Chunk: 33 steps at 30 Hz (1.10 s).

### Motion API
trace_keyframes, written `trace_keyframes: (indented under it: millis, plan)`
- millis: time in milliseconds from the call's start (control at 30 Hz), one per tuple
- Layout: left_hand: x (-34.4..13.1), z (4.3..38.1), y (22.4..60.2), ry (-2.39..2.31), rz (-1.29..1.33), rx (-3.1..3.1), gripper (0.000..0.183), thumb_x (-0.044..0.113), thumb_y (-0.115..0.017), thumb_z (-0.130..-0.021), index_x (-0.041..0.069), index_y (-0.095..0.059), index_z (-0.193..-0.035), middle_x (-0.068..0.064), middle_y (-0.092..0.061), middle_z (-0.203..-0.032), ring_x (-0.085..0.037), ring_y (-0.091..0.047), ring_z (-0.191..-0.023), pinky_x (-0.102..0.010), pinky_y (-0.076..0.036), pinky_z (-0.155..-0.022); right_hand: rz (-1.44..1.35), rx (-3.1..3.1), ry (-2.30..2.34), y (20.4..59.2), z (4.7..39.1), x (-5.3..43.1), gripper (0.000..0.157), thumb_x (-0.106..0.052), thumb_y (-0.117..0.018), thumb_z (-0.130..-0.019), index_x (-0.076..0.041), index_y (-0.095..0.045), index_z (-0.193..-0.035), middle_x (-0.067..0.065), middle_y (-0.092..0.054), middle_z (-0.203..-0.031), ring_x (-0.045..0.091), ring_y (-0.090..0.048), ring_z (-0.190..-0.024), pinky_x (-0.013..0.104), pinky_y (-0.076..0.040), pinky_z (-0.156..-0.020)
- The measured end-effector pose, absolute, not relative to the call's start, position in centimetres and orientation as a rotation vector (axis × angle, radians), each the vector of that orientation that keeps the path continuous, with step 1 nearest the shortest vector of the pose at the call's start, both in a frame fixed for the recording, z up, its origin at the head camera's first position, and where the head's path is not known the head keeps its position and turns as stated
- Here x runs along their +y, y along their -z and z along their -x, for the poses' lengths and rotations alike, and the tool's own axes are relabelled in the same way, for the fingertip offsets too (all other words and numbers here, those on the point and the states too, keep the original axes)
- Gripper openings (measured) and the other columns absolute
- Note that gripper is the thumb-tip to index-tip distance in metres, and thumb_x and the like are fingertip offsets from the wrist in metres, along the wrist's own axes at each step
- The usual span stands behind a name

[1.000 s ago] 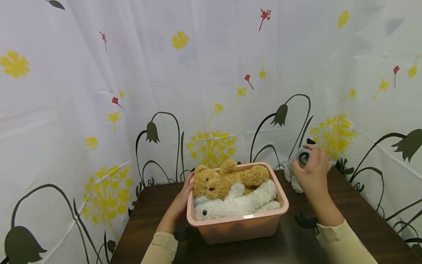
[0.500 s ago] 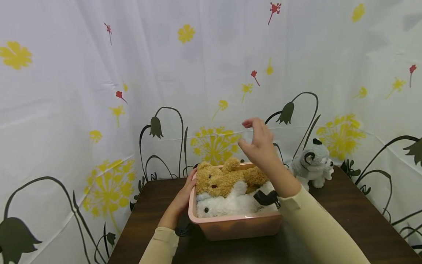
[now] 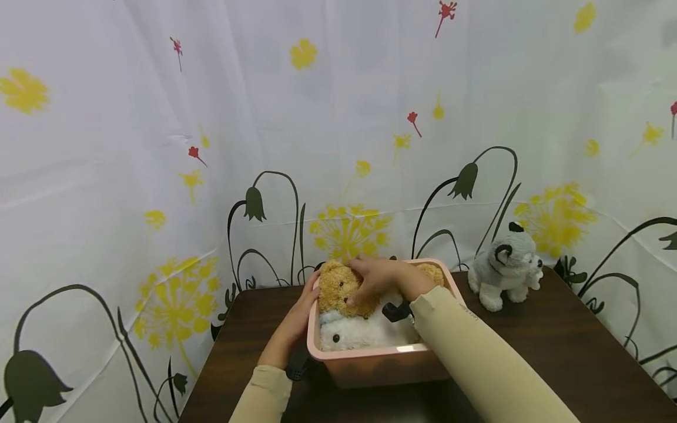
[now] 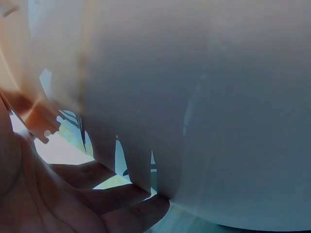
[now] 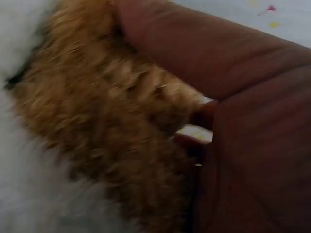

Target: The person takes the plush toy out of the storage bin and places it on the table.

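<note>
A pink plastic bin [image 3: 388, 367] stands in front of me in the head view, filled with plush toys. On top lies a golden-brown teddy bear [image 3: 334, 286], and nearer to me a white plush toy [image 3: 349, 335] with a dark eye. My right hand [image 3: 378, 279] reaches across the bin and grips the bear's body. Curly brown fur [image 5: 107, 107] sits between its thumb and fingers in the right wrist view. My left hand [image 3: 298, 308] rests on the bin's left side; its extended fingers [image 4: 131, 213] touch the outer wall in the left wrist view.
A grey and white plush dog [image 3: 505, 267] stands on the dark wooden table [image 3: 560, 346], right of the bin. Behind the table hangs a white curtain [image 3: 338, 117] with printed flowers. A dark wrist device [image 3: 398, 311] is at my right wrist.
My right hand has left the plush dog at the right, swung left over the bin and come down on the teddy bear. The left hand stays at the bin's side.
</note>
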State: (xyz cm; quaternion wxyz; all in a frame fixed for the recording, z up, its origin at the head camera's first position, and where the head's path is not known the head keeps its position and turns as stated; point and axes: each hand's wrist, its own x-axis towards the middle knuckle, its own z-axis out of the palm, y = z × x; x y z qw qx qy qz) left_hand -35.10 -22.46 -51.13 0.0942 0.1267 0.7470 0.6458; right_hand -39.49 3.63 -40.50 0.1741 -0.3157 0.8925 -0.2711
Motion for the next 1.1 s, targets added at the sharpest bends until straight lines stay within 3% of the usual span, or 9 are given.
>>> trace_keyframes:
  millis: [167, 300, 367, 533, 633, 800, 867, 933, 1100]
  plan:
    - [-22.6, 35.1, 51.1, -1.927, -0.385, 2.211, 0.063, 0.053, -0.034, -0.118, 0.039, -0.009, -0.174, -0.008, -0.001, -0.185, -0.038, -0.012, -0.170, -0.061, -0.021, -0.133, 0.909, 2.583, 0.660, 41.1, 39.6, 3.6, 0.116, -0.058, -0.096, -0.078, -0.034, -0.031, -0.172, 0.010, -0.025, -0.181, 0.044, -0.020, -0.168, 0.069, -0.014, -0.133]
    - [-22.8, 35.0, 51.0, -1.937, -0.361, 2.213, 0.063, 0.049, -0.031, -0.119, 0.036, -0.006, -0.175, -0.009, 0.001, -0.185, -0.040, -0.009, -0.170, -0.064, -0.018, -0.134, 1.003, 2.608, 0.694, 41.2, 39.5, 3.5, 0.109, -0.056, -0.099, -0.075, -0.035, -0.043, -0.166, 0.008, -0.044, -0.166, 0.038, -0.045, -0.151, 0.063, -0.029, -0.126]
    - [-22.8, 34.9, 51.0, -1.937, -0.347, 2.217, 0.065, 0.050, -0.032, -0.118, 0.036, -0.005, -0.175, -0.008, 0.001, -0.185, -0.038, -0.008, -0.171, -0.063, -0.017, -0.134, 1.080, 2.647, 0.661, 41.2, 39.5, 3.3, 0.105, -0.056, -0.100, -0.074, -0.033, -0.048, -0.162, 0.006, -0.048, -0.157, 0.033, -0.050, -0.139, 0.058, -0.035, -0.119]
    - [-22.5, 35.0, 51.1, -1.941, -0.354, 2.199, 0.068, 0.056, -0.038, -0.116, 0.039, -0.009, -0.175, -0.004, -0.002, -0.185, -0.033, -0.008, -0.171, -0.060, -0.016, -0.135, 1.240, 2.738, 0.591, 41.3, 39.4, 3.5, 0.098, -0.052, -0.102, -0.072, -0.028, -0.054, -0.154, 0.002, -0.047, -0.157, 0.028, -0.048, -0.142, 0.057, -0.035, -0.119]
    - [-22.3, 35.1, 51.1, -1.942, -0.368, 2.195, 0.066, 0.056, -0.038, -0.116, 0.040, -0.011, -0.174, -0.004, -0.003, -0.184, -0.035, -0.010, -0.170, -0.062, -0.017, -0.135, 1.262, 2.736, 0.620, 41.2, 39.5, 3.7, 0.093, -0.047, -0.103, -0.072, -0.029, -0.056, -0.150, -0.001, -0.054, -0.150, 0.024, -0.050, -0.136, 0.053, -0.040, -0.115]
    - [-22.4, 35.3, 51.1, -1.937, -0.367, 2.229, 0.059, 0.057, -0.038, -0.116, 0.048, -0.018, -0.171, -0.001, -0.007, -0.184, -0.034, -0.014, -0.170, -0.063, -0.022, -0.133, 1.207, 2.589, 0.848, 41.0, 39.6, 4.0, 0.075, -0.026, -0.100, -0.076, -0.037, -0.059, -0.138, -0.006, -0.069, -0.118, 0.018, -0.063, -0.101, 0.039, -0.055, -0.089]
    - [-22.4, 35.4, 51.0, -1.933, -0.370, 2.242, 0.058, 0.057, -0.038, -0.116, 0.048, -0.020, -0.170, 0.000, -0.009, -0.183, -0.034, -0.015, -0.169, -0.062, -0.022, -0.132, 1.183, 2.525, 0.952, 41.0, 39.7, 4.2, 0.072, -0.019, -0.098, -0.077, -0.038, -0.059, -0.134, -0.005, -0.071, -0.113, 0.018, -0.067, -0.094, 0.038, -0.058, -0.081]
    - [-22.3, 35.4, 51.0, -1.932, -0.384, 2.243, 0.059, 0.057, -0.038, -0.116, 0.047, -0.019, -0.171, -0.001, -0.009, -0.183, -0.034, -0.015, -0.169, -0.062, -0.022, -0.132, 1.149, 2.499, 1.037, 41.1, 39.7, 4.5, 0.071, -0.018, -0.097, -0.078, -0.039, -0.058, -0.134, -0.006, -0.070, -0.115, 0.018, -0.067, -0.095, 0.037, -0.058, -0.082]
    - [-22.3, 35.2, 51.0, -1.922, -0.416, 2.253, 0.063, 0.057, -0.034, -0.117, 0.039, -0.013, -0.174, -0.005, -0.007, -0.184, -0.038, -0.014, -0.169, -0.064, -0.020, -0.132, 1.047, 2.514, 1.262, 40.9, 39.3, 5.5, 0.084, -0.013, -0.093, -0.080, -0.033, -0.052, -0.151, -0.004, -0.067, -0.135, 0.020, -0.067, -0.112, 0.041, -0.058, -0.093]
